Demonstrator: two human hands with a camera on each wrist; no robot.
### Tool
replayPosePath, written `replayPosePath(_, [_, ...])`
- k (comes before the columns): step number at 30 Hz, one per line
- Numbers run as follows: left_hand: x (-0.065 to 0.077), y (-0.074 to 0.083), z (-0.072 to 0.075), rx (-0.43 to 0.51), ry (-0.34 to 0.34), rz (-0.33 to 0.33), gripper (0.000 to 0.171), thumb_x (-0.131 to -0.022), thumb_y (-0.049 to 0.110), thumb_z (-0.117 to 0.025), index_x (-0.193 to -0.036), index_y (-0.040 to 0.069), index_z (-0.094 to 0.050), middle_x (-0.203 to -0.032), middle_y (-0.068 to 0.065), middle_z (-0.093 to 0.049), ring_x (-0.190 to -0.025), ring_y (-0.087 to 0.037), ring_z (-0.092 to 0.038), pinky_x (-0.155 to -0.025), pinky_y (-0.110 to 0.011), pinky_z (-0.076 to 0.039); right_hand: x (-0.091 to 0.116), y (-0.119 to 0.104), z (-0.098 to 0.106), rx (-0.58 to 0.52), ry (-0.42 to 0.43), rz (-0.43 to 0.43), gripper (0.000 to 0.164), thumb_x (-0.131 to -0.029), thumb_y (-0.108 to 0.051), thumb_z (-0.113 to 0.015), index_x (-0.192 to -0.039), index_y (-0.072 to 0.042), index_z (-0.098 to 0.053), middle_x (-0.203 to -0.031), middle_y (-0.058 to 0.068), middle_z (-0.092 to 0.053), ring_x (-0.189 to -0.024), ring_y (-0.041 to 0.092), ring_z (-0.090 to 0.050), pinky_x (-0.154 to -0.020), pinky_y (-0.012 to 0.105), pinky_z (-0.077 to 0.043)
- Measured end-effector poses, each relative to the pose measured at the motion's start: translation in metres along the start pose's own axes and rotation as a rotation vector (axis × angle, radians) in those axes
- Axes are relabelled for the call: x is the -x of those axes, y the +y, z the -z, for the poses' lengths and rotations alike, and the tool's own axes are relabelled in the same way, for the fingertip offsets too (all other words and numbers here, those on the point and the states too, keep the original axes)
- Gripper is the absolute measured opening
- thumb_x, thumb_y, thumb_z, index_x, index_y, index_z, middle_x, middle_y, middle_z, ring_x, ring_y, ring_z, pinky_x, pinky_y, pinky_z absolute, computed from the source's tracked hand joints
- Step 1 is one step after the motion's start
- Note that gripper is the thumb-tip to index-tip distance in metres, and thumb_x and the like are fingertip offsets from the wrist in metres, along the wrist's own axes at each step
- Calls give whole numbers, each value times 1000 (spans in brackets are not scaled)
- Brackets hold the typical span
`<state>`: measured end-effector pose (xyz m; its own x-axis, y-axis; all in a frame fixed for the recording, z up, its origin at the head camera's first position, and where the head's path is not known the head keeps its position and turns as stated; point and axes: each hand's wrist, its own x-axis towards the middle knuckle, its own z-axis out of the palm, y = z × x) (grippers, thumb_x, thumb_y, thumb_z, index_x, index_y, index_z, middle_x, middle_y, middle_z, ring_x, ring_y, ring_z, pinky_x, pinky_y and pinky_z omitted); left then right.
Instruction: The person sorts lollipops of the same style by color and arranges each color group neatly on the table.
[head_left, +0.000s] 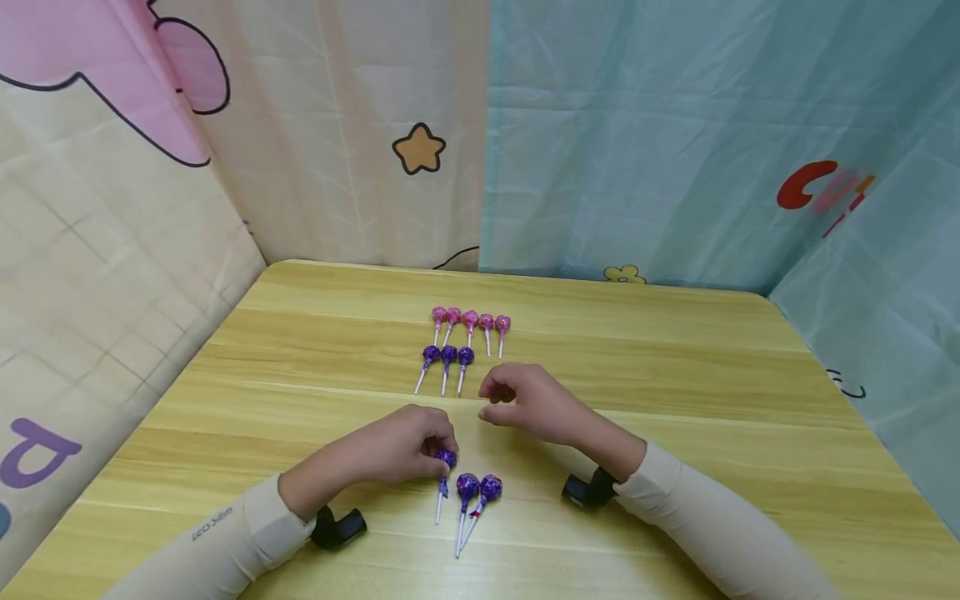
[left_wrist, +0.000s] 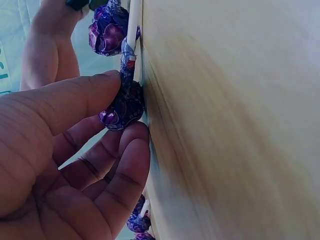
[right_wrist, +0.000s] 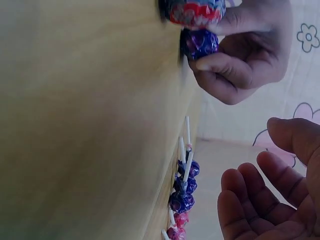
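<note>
My left hand point(head_left: 408, 446) pinches the wrapped head of a purple lollipop point(left_wrist: 125, 107) between thumb and fingers, low over the table, its white stick pointing toward me. Just right of it lie two more purple lollipops point(head_left: 467, 487), their sticks converging at the lower ends. My right hand point(head_left: 534, 403) hovers to the right with thumb and fingers apart and loosely bent, nothing between them. In the right wrist view its fingers point(right_wrist: 232, 212) show bare. Nearest to it is the right end of a short row of three purple lollipops point(head_left: 448, 356).
Behind the purple row stretches a row of several pink lollipops point(head_left: 470, 319), sticks toward me. Everything lies on a wood-grain table point(head_left: 675, 358). Curtains point(head_left: 637, 125) with printed shapes hang along its back and sides. Black wrist cameras point(head_left: 588, 490) sit below both wrists.
</note>
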<state>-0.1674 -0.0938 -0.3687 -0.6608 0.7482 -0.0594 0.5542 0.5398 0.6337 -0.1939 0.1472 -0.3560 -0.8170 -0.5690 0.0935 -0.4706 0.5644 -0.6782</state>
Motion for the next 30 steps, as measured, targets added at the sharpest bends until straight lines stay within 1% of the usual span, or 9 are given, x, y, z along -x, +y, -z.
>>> replayPosePath(4, [0, 0, 0, -7, 2, 2, 10, -87, 8, -75, -89, 16, -71, -85, 9, -59, -75, -5, -54, -68, -25, -50, 16, -2, 1, 3, -48, -20, 15, -89, -18, -75, -99, -10, -68, -90, -8, -63, -84, 12, -58, -77, 32, -51])
replayPosePath(8, [0, -1, -1, -12, 3, -2, 9, -86, 8, -76, -89, 15, -71, -85, 9, -59, -74, -5, -54, -67, -24, -49, 30, -3, -2, -15, -104, -10, 15, -89, -17, -76, -100, -10, -68, -90, -7, -63, -84, 14, -58, -78, 32, -51])
replayPosePath(15, [0, 1, 0, -2, 11, -6, 9, -86, 7, -76, -89, 14, -70, -84, 8, -59, -74, -5, -54, -67, -24, -49, 44, -7, -10, -49, -153, -9, 15, -88, -16, -76, -101, -12, -69, -94, -4, -67, -88, 13, -61, -83, 31, -52])
replayPosePath(18, [1, 1, 1, -3, 13, -9, 9, -86, 7, -76, -89, 14, -70, -84, 8, -58, -74, -5, -53, -66, -25, -49, 47, -8, -13, -44, -158, 6, 15, -88, -17, -77, -100, -14, -69, -94, -5, -66, -87, 12, -61, -82, 31, -52])
replayPosePath(24, [-1, 1, 0, -6, 6, 7, 9, -86, 8, -76, -88, 15, -70, -83, 10, -58, -74, -6, -54, -67, -25, -49, 51, -6, -20, -24, -176, 35, 15, -87, -18, -77, -99, -14, -69, -92, -7, -65, -83, 11, -59, -78, 28, -50])
replayPosePath(30, [0, 1, 0, -4, 5, 14, 9, -86, 8, -76, -89, 15, -70, -84, 11, -58, -74, -5, -54, -67, -25, -49, 53, -7, -24, -21, -207, 29, 17, -85, -22, -80, -97, -18, -68, -88, -11, -62, -79, 9, -56, -74, 25, -48])
